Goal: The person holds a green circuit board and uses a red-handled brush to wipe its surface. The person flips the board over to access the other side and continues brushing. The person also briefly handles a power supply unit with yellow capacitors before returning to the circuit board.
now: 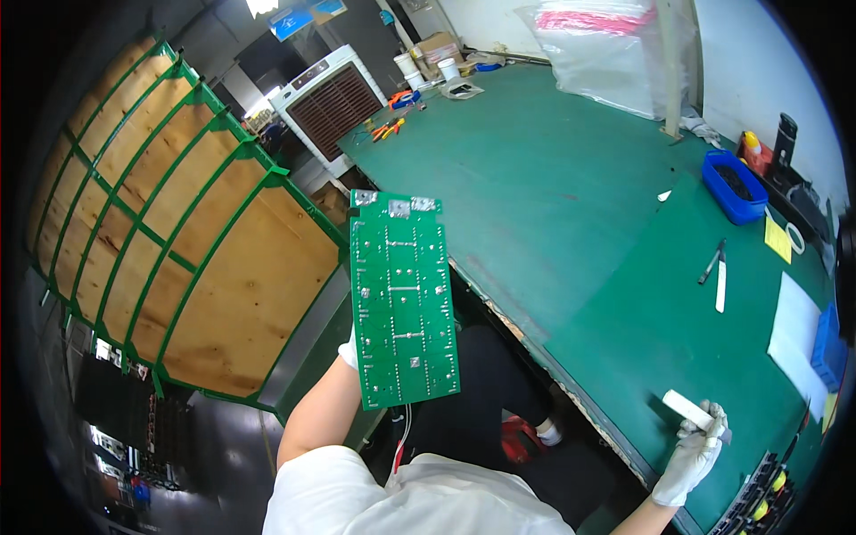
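Note:
A green circuit board (404,308) stands raised in front of me, its soldered side facing up, with silvery patches along its far end. My left hand (349,350), in a white glove, holds it from behind at its left edge; most of the fingers are hidden by the board. Thin white and red wires (406,432) hang below its near end. Over the right part of the table, my gloved right hand (695,456) is closed around a short white bar-shaped piece (687,409), which sticks out to the left; its exact kind is unclear.
A green-topped table (535,169) spreads ahead and right. On it lie a blue bin (734,186), a black pen (711,261), a white strip (720,285), paper (796,339) and a black rack (758,499). Left stands a green-framed wooden panel (232,303), with an air cooler (332,107) beyond.

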Demonstrator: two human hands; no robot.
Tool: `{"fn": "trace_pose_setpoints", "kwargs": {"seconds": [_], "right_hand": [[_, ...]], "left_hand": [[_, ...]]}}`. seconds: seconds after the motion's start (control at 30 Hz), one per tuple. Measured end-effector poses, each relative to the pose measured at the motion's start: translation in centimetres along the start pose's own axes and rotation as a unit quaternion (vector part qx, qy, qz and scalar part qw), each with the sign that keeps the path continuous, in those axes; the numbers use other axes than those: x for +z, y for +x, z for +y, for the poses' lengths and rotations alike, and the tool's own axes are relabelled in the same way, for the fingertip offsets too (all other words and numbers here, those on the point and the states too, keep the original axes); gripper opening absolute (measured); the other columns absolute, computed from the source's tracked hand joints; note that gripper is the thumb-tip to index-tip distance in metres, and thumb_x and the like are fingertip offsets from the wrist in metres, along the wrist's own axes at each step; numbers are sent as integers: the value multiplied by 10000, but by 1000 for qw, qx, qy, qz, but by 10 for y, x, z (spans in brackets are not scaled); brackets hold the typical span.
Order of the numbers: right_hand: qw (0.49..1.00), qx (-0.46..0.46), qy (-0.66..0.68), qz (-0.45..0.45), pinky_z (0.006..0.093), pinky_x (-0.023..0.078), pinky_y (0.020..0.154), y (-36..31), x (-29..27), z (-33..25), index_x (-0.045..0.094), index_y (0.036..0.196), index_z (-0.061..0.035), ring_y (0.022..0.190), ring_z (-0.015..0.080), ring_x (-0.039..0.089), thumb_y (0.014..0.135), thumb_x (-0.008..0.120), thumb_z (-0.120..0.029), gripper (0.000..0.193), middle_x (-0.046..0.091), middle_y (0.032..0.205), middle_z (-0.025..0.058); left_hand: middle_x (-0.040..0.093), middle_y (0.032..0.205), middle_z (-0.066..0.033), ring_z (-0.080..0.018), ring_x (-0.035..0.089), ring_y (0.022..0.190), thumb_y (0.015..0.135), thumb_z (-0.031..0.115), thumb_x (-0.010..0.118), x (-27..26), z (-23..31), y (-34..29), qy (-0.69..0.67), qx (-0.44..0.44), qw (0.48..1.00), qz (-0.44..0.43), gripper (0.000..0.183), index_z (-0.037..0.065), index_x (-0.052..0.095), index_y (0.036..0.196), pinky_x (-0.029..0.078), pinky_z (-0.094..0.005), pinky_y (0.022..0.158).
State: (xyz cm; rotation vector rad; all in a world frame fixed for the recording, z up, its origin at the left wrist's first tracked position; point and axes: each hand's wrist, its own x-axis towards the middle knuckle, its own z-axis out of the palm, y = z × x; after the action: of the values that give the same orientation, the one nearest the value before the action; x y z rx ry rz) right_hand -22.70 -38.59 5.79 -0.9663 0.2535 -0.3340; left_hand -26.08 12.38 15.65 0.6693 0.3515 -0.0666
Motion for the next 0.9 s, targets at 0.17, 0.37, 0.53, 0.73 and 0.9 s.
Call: {"fn": "trace_pose_setpoints", "kwargs": {"seconds": [0.17,0.37,0.53,0.73,0.9], "right_hand": [[982,122,121,-73,359,427,954,12,28,29,331,1311,44,1183,300,464,906,537,-331,589,413,1302,181],[942,319,43,-92,327,498,804,-26,59,34,460,1185,21,998,278,558,891,548,-388,511,527,1167,175],[953,188,-202,-124,296,483,736,-69,140,54,487,1180,-9,852,216,595,894,559,-360,458,579,1014,117],[743,-66,-411,-524,320,493,835,-102,282,130,562,1114,29,931,223,634,770,639,-52,362,635,1015,158],[697,55,-381,-605,349,386,998,-103,371,233,477,1249,-17,1175,232,502,898,537,-318,466,542,1236,150]], "left_hand": [[615,1103,-91,-185,612,939,820,198,646,-44,19,-14,-29,33,998,38,480,33,498,1246,528,-335,777],[618,1091,-87,-171,611,928,825,191,640,-113,33,-31,-79,47,993,74,460,32,507,1236,527,-327,770],[621,1081,-84,-160,610,919,830,185,635,-156,31,-39,-117,23,989,82,444,32,514,1228,526,-321,765],[625,1068,-80,-147,609,908,835,178,629,-187,18,-53,-137,-43,987,75,424,31,523,1218,525,-313,759],[628,1058,-77,-135,608,899,839,172,623,-182,3,-55,-115,-134,984,29,408,30,530,1210,524,-307,754]]}}
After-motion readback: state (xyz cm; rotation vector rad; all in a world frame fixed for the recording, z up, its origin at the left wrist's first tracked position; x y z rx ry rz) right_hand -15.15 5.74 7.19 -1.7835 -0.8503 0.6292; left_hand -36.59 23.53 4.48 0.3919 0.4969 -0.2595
